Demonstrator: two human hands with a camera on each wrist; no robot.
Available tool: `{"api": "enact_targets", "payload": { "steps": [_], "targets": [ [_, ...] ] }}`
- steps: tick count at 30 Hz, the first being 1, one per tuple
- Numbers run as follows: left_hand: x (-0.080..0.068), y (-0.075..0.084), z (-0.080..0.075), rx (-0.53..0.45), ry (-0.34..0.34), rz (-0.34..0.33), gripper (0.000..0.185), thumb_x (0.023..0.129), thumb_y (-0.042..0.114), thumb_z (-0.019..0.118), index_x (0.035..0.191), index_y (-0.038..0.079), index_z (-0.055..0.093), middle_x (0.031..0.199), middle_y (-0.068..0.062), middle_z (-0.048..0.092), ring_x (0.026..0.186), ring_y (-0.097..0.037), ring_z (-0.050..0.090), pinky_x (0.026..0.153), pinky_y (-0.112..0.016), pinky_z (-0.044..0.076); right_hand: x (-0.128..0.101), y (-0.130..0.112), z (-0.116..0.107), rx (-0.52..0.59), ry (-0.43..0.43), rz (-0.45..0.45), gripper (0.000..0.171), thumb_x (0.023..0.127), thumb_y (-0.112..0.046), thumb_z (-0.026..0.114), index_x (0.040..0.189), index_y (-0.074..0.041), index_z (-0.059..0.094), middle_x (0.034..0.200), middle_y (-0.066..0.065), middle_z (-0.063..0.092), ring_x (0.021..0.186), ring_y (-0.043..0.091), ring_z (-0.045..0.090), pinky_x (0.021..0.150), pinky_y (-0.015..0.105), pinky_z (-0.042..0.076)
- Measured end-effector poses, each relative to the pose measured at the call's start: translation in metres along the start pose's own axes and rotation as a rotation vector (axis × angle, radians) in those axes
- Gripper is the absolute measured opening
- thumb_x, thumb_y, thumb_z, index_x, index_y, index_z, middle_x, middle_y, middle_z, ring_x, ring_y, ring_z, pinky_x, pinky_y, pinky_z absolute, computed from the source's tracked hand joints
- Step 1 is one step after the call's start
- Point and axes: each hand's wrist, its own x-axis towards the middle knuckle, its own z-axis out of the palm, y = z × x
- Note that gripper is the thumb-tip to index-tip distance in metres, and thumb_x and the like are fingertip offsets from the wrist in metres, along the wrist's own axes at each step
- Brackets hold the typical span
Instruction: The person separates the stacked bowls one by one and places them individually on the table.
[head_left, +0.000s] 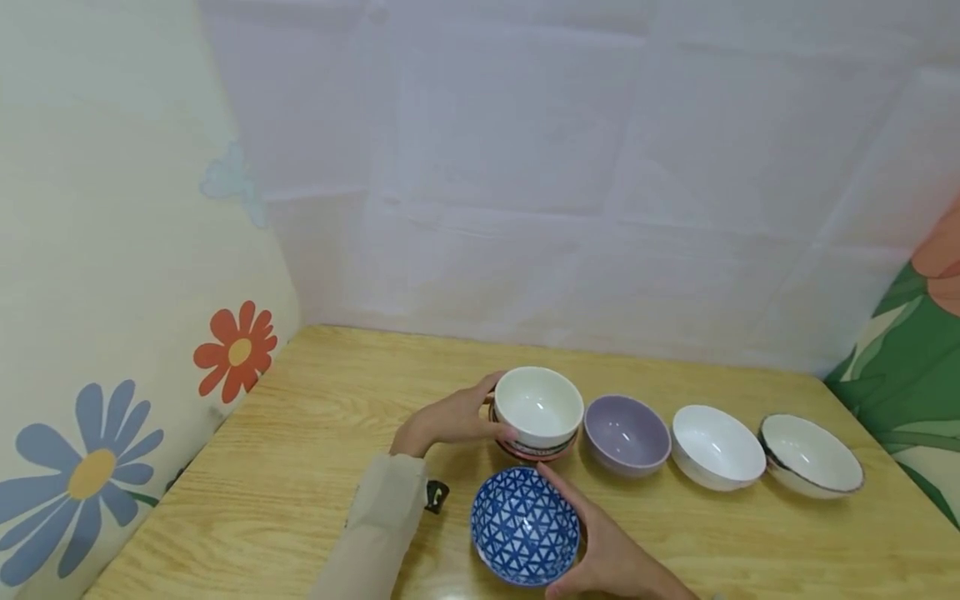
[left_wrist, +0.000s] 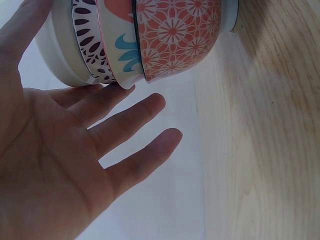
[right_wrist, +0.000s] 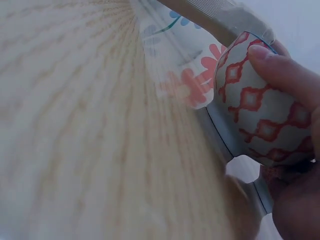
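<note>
My left hand (head_left: 457, 417) holds a white bowl (head_left: 538, 404) at its left side, thumb in front and fingers behind. This bowl sits on top of a stack; in the left wrist view a bowl with dark oval marks (left_wrist: 92, 42) and a coral bowl with white flowers (left_wrist: 177, 32) show below it. The lower fingers there stretch out beside the stack. Nearer to me, my right hand (head_left: 611, 550) grips a bowl with blue-and-white triangles inside (head_left: 525, 529), thumb and fingers at its right side. Its outside (right_wrist: 265, 115) carries a red diamond pattern on white.
To the right of the stack stand a purple bowl (head_left: 627, 435), a plain white bowl (head_left: 717, 447) and a white bowl with a dark rim (head_left: 812, 456), in a row. The wooden table (head_left: 285, 467) meets a white cloth backdrop (head_left: 510, 183) and a flowered panel (head_left: 97, 275) at left.
</note>
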Motion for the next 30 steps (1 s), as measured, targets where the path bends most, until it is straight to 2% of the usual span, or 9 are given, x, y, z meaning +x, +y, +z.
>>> {"api": "enact_targets", "payload": {
  "steps": [4, 8, 10, 13, 16, 18, 23, 27, 30],
  "targets": [
    [0.000, 0.001, -0.001, -0.004, 0.007, -0.006, 0.089, 0.082, 0.041, 0.072, 0.152, 0.017, 0.022, 0.148, -0.011, 0.041, 0.136, -0.035, 0.038, 0.109, -0.056, 0.033, 0.001, 0.000, -0.001, 0.021, -0.005, -0.010, 0.120, 0.062, -0.012, 0.089, 0.154, -0.026, 0.013, 0.155, 0.017, 0.025, 0.134, 0.019, 0.037, 0.102, 0.023, 0.039],
    [0.000, 0.001, -0.001, -0.010, 0.003, -0.006, 0.089, 0.082, 0.042, 0.072, 0.152, 0.018, 0.022, 0.148, -0.010, 0.041, 0.136, -0.035, 0.038, 0.109, -0.056, 0.033, 0.001, -0.001, -0.003, 0.040, -0.040, 0.003, 0.120, 0.064, -0.014, 0.088, 0.154, -0.028, 0.010, 0.155, 0.019, 0.022, 0.135, 0.038, 0.034, 0.101, 0.024, 0.040],
    [0.001, 0.000, 0.000, -0.013, 0.000, -0.008, 0.089, 0.082, 0.042, 0.072, 0.151, 0.018, 0.023, 0.148, -0.010, 0.041, 0.136, -0.035, 0.038, 0.109, -0.057, 0.032, 0.000, -0.003, -0.005, 0.044, -0.062, 0.013, 0.119, 0.065, -0.015, 0.087, 0.154, -0.029, 0.009, 0.156, 0.019, 0.020, 0.135, 0.045, 0.031, 0.103, 0.029, 0.040],
    [0.001, 0.000, 0.001, -0.011, 0.002, -0.021, 0.088, 0.082, 0.041, 0.072, 0.151, 0.019, 0.022, 0.149, -0.010, 0.041, 0.136, -0.034, 0.038, 0.110, -0.057, 0.032, -0.002, -0.007, -0.007, 0.031, -0.079, 0.041, 0.119, 0.066, -0.016, 0.087, 0.154, -0.030, 0.008, 0.157, 0.015, 0.021, 0.137, 0.043, 0.030, 0.106, 0.043, 0.038],
    [0.002, -0.001, 0.001, -0.004, 0.005, -0.030, 0.088, 0.082, 0.040, 0.072, 0.151, 0.019, 0.022, 0.149, -0.010, 0.040, 0.137, -0.034, 0.038, 0.110, -0.057, 0.031, -0.004, -0.010, -0.009, 0.006, -0.059, 0.073, 0.119, 0.064, -0.016, 0.088, 0.154, -0.031, 0.011, 0.158, 0.005, 0.022, 0.140, 0.029, 0.029, 0.110, 0.055, 0.029],
    [0.002, -0.002, 0.001, 0.003, 0.006, -0.034, 0.088, 0.082, 0.040, 0.072, 0.151, 0.020, 0.022, 0.149, -0.009, 0.041, 0.136, -0.033, 0.038, 0.110, -0.057, 0.031, -0.005, -0.011, -0.011, -0.005, -0.043, 0.062, 0.119, 0.064, -0.019, 0.089, 0.154, -0.030, 0.013, 0.158, 0.000, 0.023, 0.140, 0.019, 0.029, 0.112, 0.051, 0.027],
    [0.002, -0.001, 0.001, 0.012, 0.002, -0.037, 0.088, 0.083, 0.041, 0.072, 0.151, 0.020, 0.022, 0.148, -0.009, 0.041, 0.136, -0.033, 0.038, 0.110, -0.057, 0.032, -0.008, -0.008, -0.014, -0.032, 0.020, -0.115, 0.112, 0.066, -0.024, 0.088, 0.153, -0.018, 0.018, 0.156, 0.007, 0.028, 0.139, 0.009, 0.032, 0.112, 0.027, 0.031],
    [0.002, -0.001, 0.001, 0.006, 0.004, -0.048, 0.088, 0.082, 0.041, 0.072, 0.151, 0.020, 0.022, 0.149, -0.009, 0.040, 0.137, -0.033, 0.037, 0.110, -0.057, 0.032, -0.008, -0.009, -0.017, -0.005, 0.100, -0.194, 0.102, 0.069, -0.012, 0.085, 0.152, -0.012, 0.024, 0.154, 0.014, 0.030, 0.138, -0.001, 0.030, 0.110, 0.016, 0.029],
    [0.001, -0.002, 0.002, -0.007, 0.010, -0.059, 0.089, 0.082, 0.041, 0.073, 0.152, 0.018, 0.021, 0.150, -0.010, 0.038, 0.139, -0.033, 0.035, 0.111, -0.057, 0.030, -0.006, -0.011, -0.020, -0.010, 0.168, -0.258, 0.096, 0.070, -0.002, 0.082, 0.149, -0.006, 0.027, 0.151, 0.021, 0.032, 0.137, -0.003, 0.031, 0.109, 0.012, 0.027]
  ]
}}
